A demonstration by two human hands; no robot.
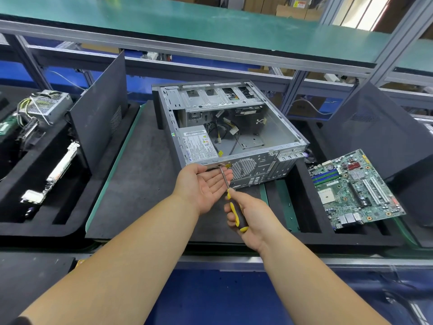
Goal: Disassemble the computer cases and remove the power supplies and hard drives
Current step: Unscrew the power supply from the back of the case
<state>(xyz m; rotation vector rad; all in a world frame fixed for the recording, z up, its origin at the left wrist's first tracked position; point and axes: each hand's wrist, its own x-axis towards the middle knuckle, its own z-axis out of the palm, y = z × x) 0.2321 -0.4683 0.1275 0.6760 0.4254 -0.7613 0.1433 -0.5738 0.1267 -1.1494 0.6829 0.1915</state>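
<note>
An open grey computer case [269, 137] lies on its side on a dark foam mat. A silver power supply [199, 146] with a label sits in its near left corner, with loose cables beside it. My right hand [248, 216] grips a yellow-and-black screwdriver [235, 212]. Its metal shaft reaches up to the case's rear panel [255, 167], just below the power supply. My left hand [206, 186] is held palm up with straight fingers under the shaft, right against the rear panel.
A green motherboard [353, 188] lies in a tray to the right. On the left, a black tray holds a removed power supply [46, 106] and a card [58, 170]. Dark side panels [100, 109] lean upright on both sides of the mat.
</note>
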